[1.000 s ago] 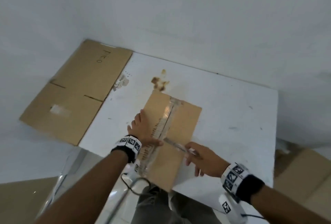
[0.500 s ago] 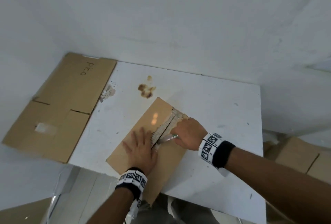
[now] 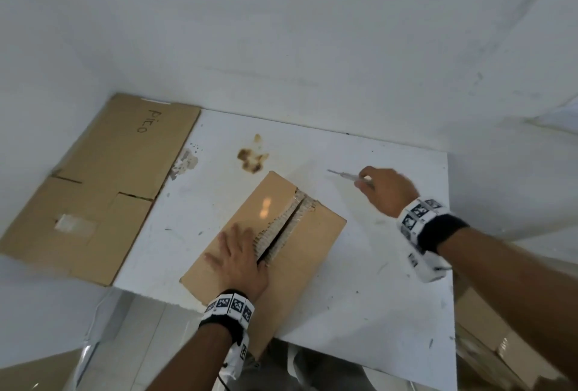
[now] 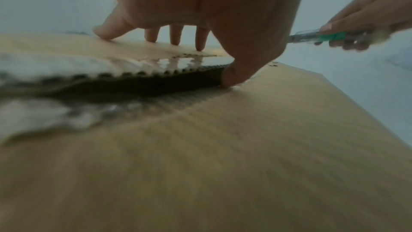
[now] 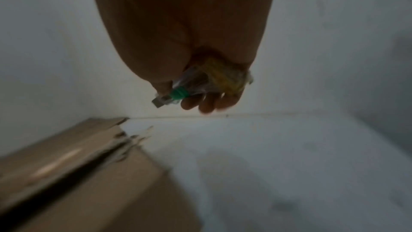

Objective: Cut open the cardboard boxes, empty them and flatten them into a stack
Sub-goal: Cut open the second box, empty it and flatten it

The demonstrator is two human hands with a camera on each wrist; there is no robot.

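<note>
Pressing flat, the left hand (image 3: 240, 260) steadies the box (image 3: 300, 243); the right hand (image 3: 386, 190) grips the cutter (image 3: 350, 176). Stiff, light cardboard: lift flaps at the slit.

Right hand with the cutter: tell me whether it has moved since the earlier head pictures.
Yes. The right hand has left the box seam and now holds the cutter over the table, right of the box's far corner.

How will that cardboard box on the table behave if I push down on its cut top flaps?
The cardboard box flaps will probably flex inward: the taped seam is slit and gapes dark. The left hand already presses one flap. It overhangs the table edge, so a hard push might tip it.
</note>
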